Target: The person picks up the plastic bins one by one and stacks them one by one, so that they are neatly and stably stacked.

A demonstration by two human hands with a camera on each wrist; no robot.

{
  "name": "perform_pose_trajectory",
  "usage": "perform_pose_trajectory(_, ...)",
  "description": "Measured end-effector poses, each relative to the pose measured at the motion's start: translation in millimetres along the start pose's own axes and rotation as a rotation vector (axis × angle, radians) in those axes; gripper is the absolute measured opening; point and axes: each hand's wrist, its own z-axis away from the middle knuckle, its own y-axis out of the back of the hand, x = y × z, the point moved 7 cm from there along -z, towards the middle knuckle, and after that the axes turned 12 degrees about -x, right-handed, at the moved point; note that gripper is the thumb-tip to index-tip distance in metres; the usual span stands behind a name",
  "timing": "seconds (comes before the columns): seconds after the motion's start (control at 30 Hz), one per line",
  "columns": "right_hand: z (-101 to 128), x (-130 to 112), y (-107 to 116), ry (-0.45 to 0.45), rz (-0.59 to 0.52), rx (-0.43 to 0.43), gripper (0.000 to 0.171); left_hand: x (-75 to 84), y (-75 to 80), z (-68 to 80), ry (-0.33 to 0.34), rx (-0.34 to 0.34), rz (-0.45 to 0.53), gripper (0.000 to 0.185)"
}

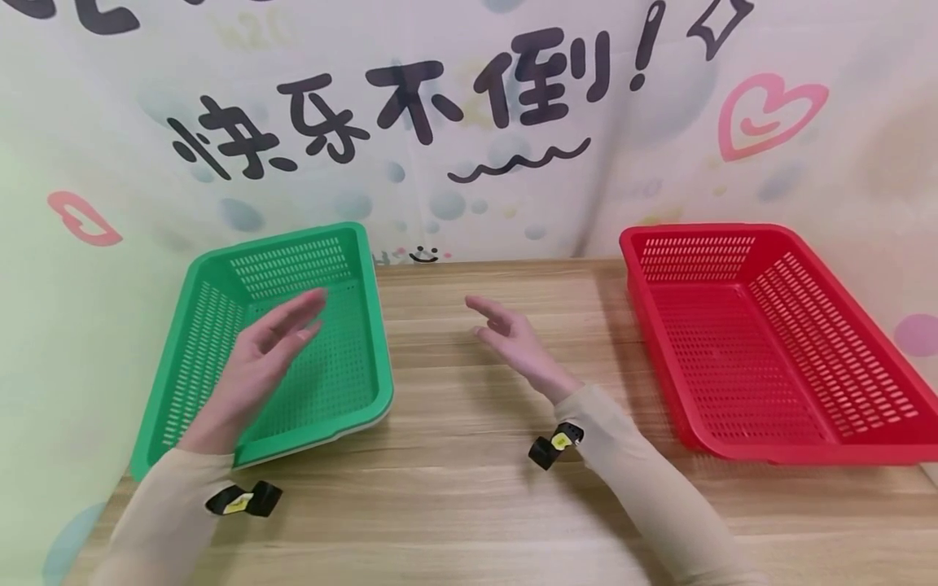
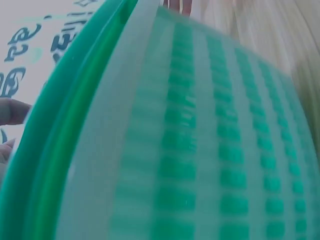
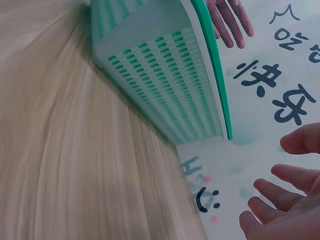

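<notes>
My left hand (image 1: 274,338) hovers over the green perforated basket (image 1: 220,268), fingers straight and together, holding nothing. The basket wall (image 2: 200,150) fills the left wrist view; fingertips (image 2: 10,112) show at its left edge. My right hand (image 1: 506,330) floats above the wooden table (image 1: 469,488) between the two baskets, fingers relaxed and slightly spread, empty. In the right wrist view my right fingers (image 3: 285,205) appear at lower right, with the green basket (image 3: 165,85) and my left fingers (image 3: 230,22) beyond it. A red perforated basket (image 1: 828,443) stands empty at the right.
A printed backdrop with black characters (image 1: 410,106) and a pink heart (image 1: 765,114) rises behind the table. Bare wood lies between the baskets and along the front edge. Both sleeves carry small black wrist devices (image 1: 557,443).
</notes>
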Motion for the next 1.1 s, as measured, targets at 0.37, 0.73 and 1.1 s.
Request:
perform_pose_trajectory(0.37,17,-11,35,-0.049,-0.049,0.096,0.048,1.7,-36.6,-40.8,0.051,-0.028,0.004,0.043)
perform_pose_trajectory(0.73,35,-44,69,-0.071,-0.029,0.067,0.047,1.7,-70.9,-68.9,0.025,-0.078,0.085,0.042)
perform_pose_trajectory(1.1,57,-75,90,-0.158,0.136,-0.043,0.057,5.2,-99.3,-83.8,-0.015,-0.127,0.173,0.042)
